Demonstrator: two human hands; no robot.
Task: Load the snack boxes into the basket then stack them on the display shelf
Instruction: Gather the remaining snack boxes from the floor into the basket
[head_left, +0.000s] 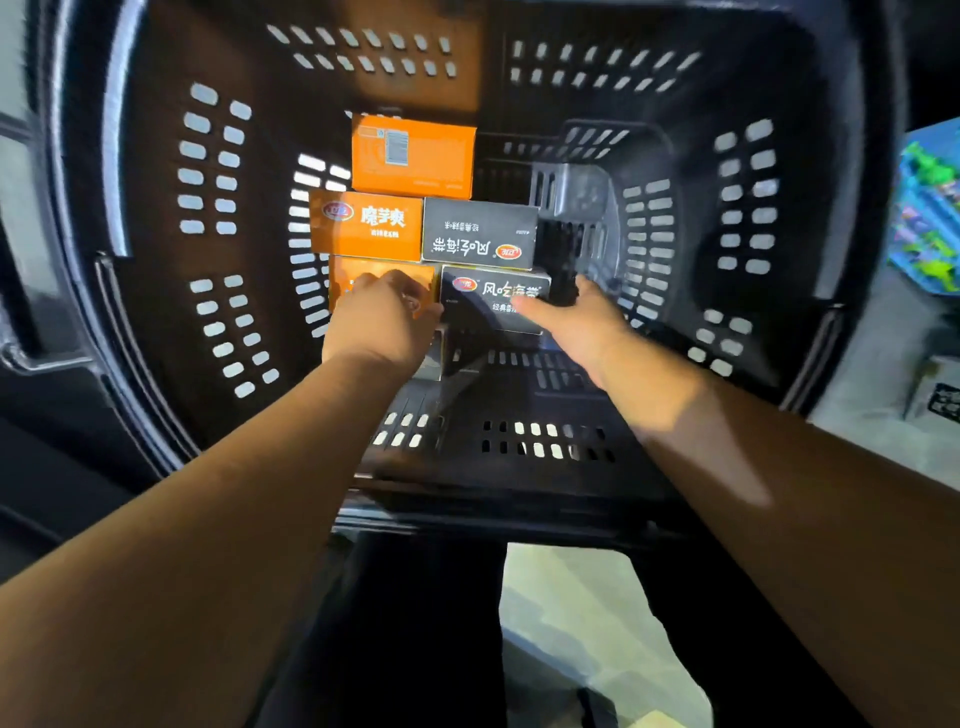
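Deep inside the black slotted basket (150, 322), the left hand (382, 325) curls over the nearest orange snack box (384, 270). The right hand (579, 322) grips the nearest black snack box (483, 306). Three further boxes (478, 234) sit packed tight behind.

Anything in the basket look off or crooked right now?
The far black box lies with its print upside down, opposite to the near black box that the right hand grips. The far orange box shows its label side, not its front. Nothing in the basket looks spilled or crushed.
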